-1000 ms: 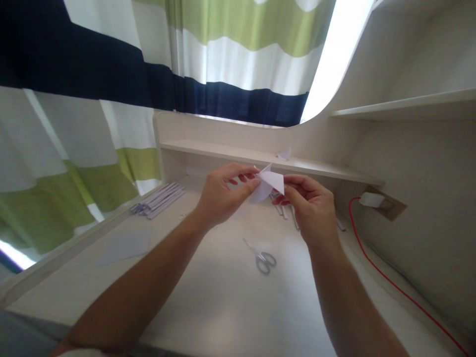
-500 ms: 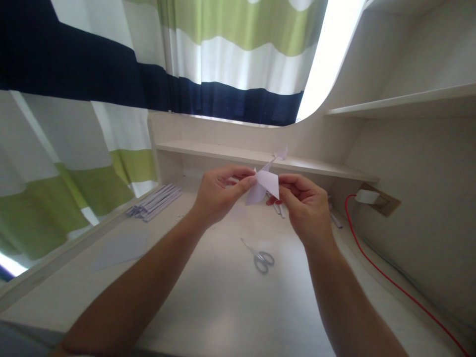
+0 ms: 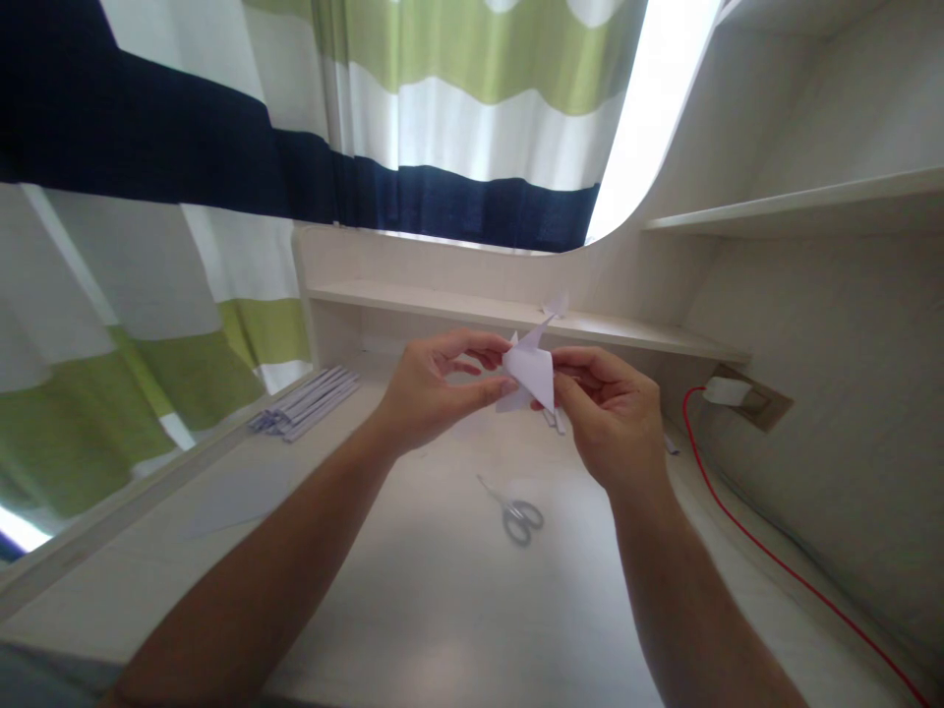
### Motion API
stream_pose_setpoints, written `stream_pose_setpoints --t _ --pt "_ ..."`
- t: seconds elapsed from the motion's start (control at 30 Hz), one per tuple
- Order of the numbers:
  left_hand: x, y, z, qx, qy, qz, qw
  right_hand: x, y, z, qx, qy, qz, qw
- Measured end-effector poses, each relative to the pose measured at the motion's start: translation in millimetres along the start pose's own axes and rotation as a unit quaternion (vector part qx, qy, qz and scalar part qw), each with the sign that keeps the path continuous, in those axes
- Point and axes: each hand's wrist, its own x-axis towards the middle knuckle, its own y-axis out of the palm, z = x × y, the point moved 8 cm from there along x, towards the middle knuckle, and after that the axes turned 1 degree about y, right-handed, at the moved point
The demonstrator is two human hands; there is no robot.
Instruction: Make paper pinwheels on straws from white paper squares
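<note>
A folded white paper figure (image 3: 532, 372), with a pointed strip sticking up and flaps below, is held in the air above the desk. My left hand (image 3: 449, 379) pinches its left side between thumb and fingers. On the other side my right hand (image 3: 609, 408) grips the right edge, thumb in front; some of its fingertips are hidden behind the paper. Below the hands, grey-handled scissors (image 3: 516, 516) lie on the desk, tips pointing away to the left.
At the left of the desk (image 3: 442, 610) lie a bundle of rolled paper strips (image 3: 310, 401) and a flat white sheet (image 3: 240, 494). Another folded paper piece (image 3: 556, 305) stands on the back shelf (image 3: 428, 300). A red cable (image 3: 737, 521) runs from a white plug (image 3: 727, 391) at right.
The paper figure has turned slightly, its broad flap now facing me more. My left thumb has shifted lower on it, while my right hand has barely moved.
</note>
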Motion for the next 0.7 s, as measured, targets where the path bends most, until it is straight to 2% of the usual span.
stream_pose_setpoints --t 0.3,0.47,0.7 --pt "-1 1.3 0 0.013 -0.001 -0.028 1.0 -4 3 10 -0.052 -0.024 0.011 0.998" --pt "0 3.5 4 -0.018 -0.018 -0.01 1.0 -8 6 19 -0.1 -0.057 0.025 0.993" --pt "1 5.6 12 -0.068 -0.032 0.006 0.997 -14 4 34 -0.149 -0.115 -0.005 0.982"
